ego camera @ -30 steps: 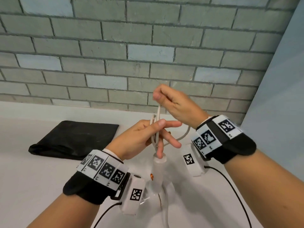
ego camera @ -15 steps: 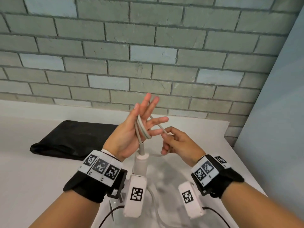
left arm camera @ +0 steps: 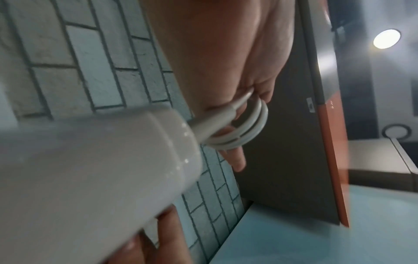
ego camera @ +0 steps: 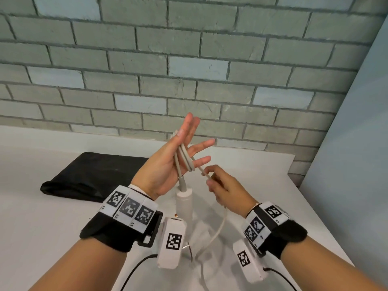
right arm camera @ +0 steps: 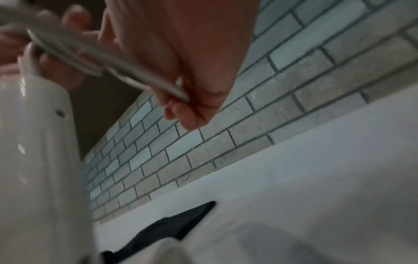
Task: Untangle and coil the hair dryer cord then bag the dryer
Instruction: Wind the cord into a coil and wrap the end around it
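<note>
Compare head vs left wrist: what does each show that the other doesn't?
Head only: the right hand pinching the cord's free run, the slack cord drooping toward the table, and the black bag lying flat at left.

Left wrist only: a close look at the coils looped round the fingers, and a round ceiling light.

Both: the left hand with straight fingers carrying the coils, the dryer handle with its strain relief, and the brick wall.
</note>
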`<state>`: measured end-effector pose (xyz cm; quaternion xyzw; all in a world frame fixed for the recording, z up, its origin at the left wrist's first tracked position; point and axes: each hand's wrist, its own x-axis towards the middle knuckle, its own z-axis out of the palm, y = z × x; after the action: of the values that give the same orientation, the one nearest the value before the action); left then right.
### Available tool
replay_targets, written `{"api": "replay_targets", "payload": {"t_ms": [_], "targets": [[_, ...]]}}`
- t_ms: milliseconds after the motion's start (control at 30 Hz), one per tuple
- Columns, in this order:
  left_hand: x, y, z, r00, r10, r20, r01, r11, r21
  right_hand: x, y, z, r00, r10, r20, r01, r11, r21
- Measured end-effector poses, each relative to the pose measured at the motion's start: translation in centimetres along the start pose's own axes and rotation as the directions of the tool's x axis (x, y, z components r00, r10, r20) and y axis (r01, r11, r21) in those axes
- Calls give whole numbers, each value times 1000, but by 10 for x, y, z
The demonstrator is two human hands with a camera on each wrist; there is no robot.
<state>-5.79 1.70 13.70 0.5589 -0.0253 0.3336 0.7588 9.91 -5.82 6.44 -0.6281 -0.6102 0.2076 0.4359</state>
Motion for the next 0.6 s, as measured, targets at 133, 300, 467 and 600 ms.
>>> {"api": "replay_targets", "payload": {"t_ms": [133, 300, 467, 600], "targets": [[5, -6, -2, 998, 54, -32, -44, 969, 243, -10, -18, 5, 940, 17, 341, -8, 1000, -27], [7, -8, -1, 997, 59, 47, -76, 823, 563, -21, -43, 2, 871, -5, 491, -72, 988, 138], [10, 2, -9, 997, 62, 34, -68, 714, 697, -32, -53, -16, 873, 137, 467, -188, 980, 65], [9, 10, -21, 999, 13, -31, 13, 700, 714, -35, -56, -39, 937, 247, 247, -260, 965, 21]]}}
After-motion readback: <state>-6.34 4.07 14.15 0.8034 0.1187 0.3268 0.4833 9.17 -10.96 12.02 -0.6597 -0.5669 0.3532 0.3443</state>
